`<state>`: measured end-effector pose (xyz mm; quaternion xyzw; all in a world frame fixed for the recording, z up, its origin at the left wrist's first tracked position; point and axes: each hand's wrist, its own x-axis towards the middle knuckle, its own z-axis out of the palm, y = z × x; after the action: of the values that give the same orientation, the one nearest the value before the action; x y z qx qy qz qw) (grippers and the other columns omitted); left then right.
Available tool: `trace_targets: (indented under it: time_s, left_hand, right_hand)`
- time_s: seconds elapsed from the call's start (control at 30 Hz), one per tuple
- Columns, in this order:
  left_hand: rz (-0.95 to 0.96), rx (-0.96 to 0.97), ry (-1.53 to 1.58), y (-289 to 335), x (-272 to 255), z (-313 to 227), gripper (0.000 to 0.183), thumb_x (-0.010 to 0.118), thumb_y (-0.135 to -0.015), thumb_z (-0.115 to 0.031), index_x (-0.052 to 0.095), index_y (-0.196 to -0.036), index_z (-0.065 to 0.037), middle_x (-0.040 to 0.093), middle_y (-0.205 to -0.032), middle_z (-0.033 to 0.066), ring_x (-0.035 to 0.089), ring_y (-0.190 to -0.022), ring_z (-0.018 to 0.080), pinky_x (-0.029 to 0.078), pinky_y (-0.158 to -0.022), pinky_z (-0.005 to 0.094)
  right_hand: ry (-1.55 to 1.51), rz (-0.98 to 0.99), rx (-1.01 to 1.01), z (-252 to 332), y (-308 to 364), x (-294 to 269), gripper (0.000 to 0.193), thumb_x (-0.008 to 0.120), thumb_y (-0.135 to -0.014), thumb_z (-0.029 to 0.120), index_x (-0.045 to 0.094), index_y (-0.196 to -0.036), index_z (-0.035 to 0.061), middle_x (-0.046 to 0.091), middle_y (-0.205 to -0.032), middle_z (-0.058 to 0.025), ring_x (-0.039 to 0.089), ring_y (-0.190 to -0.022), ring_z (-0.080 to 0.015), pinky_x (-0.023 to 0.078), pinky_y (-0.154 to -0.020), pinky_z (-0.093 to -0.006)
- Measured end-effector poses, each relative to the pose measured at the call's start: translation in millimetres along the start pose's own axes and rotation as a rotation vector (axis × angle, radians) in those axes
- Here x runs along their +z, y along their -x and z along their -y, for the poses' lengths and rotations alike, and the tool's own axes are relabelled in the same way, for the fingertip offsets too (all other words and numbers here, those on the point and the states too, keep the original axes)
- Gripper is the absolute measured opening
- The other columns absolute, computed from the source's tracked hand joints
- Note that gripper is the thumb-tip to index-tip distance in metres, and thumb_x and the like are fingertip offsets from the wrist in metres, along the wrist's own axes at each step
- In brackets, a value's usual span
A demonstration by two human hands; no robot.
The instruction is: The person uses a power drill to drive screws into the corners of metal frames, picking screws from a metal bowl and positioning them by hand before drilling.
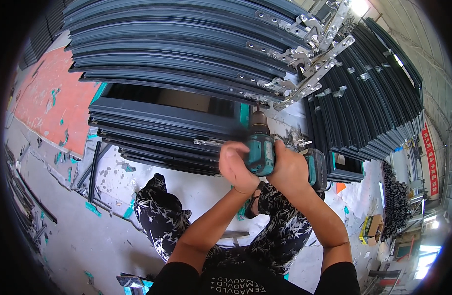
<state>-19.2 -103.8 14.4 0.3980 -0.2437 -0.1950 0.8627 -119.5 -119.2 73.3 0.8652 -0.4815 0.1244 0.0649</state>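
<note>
My right hand (290,169) is wrapped round the handle of a teal and black cordless drill (259,153). The drill's battery (316,168) sticks out to the right of that hand. Against the left side of the drill body lies my left hand (237,167), curled, its fingers partly hidden and slightly blurred. The chuck (259,119) points away from me. Its bit reaches a metal friction hinge (253,94) at the end of a dark window frame (162,83); the exact contact point is too small to tell.
Several more dark frames are stacked ahead, with metal hinge arms (317,73) jutting out at their right ends. Below them lies a lower pile of frames (152,123). Another frame stack (368,93) stands at right, near an open cardboard box (372,230). An orange-red board (54,103) lies at left.
</note>
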Motion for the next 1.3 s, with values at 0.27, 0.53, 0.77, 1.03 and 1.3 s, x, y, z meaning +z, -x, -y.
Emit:
trace_targets:
  time_s: [0.27,0.53,0.77,1.03,1.3]
  left_hand:
    - [0.040,0.008,0.018,-8.4,7.1,-15.4,0.035,0.034,-0.100,-0.026,0.052,-0.081,-0.002,0.047,-0.075,0.0003,0.038,-0.066,0.0071,0.031,-0.060,0.0234]
    - [0.198,-0.100,-0.039,-52.8,1.8,-32.4,0.030,0.044,-0.097,-0.023,0.059,-0.082,-0.002,0.049,-0.068,-0.0022,0.037,-0.058,0.0071,0.031,-0.054,0.0241]
    - [0.409,0.428,-1.383,-155.7,-22.6,-8.5,0.015,0.061,-0.084,-0.022,0.064,-0.083,-0.007,0.065,-0.079,0.0107,0.063,-0.073,0.0332,0.051,-0.065,0.0409]
    - [0.816,0.975,-1.734,-173.6,-8.7,-1.2,0.011,0.060,-0.076,-0.018,0.068,-0.079,-0.011,0.066,-0.078,0.0057,0.067,-0.076,0.0248,0.053,-0.061,0.0372]
    - [1.227,0.917,-1.789,-178.1,13.1,-15.2,0.014,0.057,-0.078,-0.008,0.070,-0.085,-0.008,0.070,-0.085,0.0096,0.069,-0.080,0.0270,0.055,-0.064,0.0374]
  right_hand:
    - [-0.042,0.073,0.063,2.2,-3.5,-8.3,0.038,0.072,-0.063,0.011,0.048,-0.090,0.0023,0.061,-0.067,-0.0175,0.063,-0.064,-0.0371,0.050,-0.058,-0.0444]
    - [-0.063,0.097,0.129,3.3,-6.4,-19.6,0.031,0.066,-0.071,0.019,0.048,-0.091,0.0015,0.062,-0.069,-0.0203,0.062,-0.067,-0.0407,0.050,-0.061,-0.0472]
    - [-0.113,0.133,0.139,-9.0,-5.5,-19.7,0.037,0.067,-0.068,0.020,0.051,-0.097,0.0037,0.063,-0.073,-0.0216,0.062,-0.072,-0.0422,0.049,-0.066,-0.0482]
    - [-0.101,0.126,0.099,-15.4,-7.7,-32.1,0.038,0.066,-0.069,0.021,0.053,-0.099,0.0032,0.064,-0.075,-0.0215,0.063,-0.075,-0.0409,0.051,-0.069,-0.0466]
    - [-0.109,0.180,0.171,-6.0,-2.4,-30.5,0.038,0.066,-0.065,0.015,0.054,-0.099,0.0029,0.065,-0.077,-0.0206,0.064,-0.076,-0.0398,0.051,-0.069,-0.0469]
